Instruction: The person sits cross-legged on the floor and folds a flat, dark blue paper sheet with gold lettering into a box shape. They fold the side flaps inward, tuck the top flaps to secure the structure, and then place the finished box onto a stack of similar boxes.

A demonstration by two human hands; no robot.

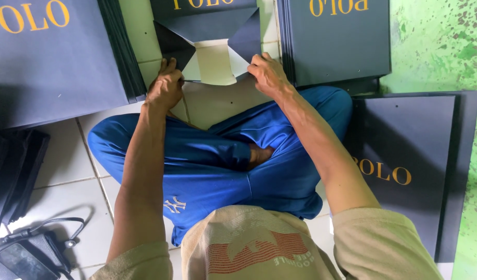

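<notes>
I sit cross-legged on a tiled floor in blue trousers. In front of my knees lies a dark navy paper bag [207, 26], its bottom flaps folded open and showing a cream inner panel [215, 62]. My left hand [166, 85] presses the left flap with closed fingers. My right hand [267, 72] pinches the right flap's edge. Both hands touch the bag at its folded end.
Stacks of flat navy bags with gold lettering lie at the top left [51, 57], top right [342, 39] and right [404, 155]. A dark folded pile [12, 171] and a small black pouch with a cord [31, 251] sit at the left. A green wall [446, 41] stands at the right.
</notes>
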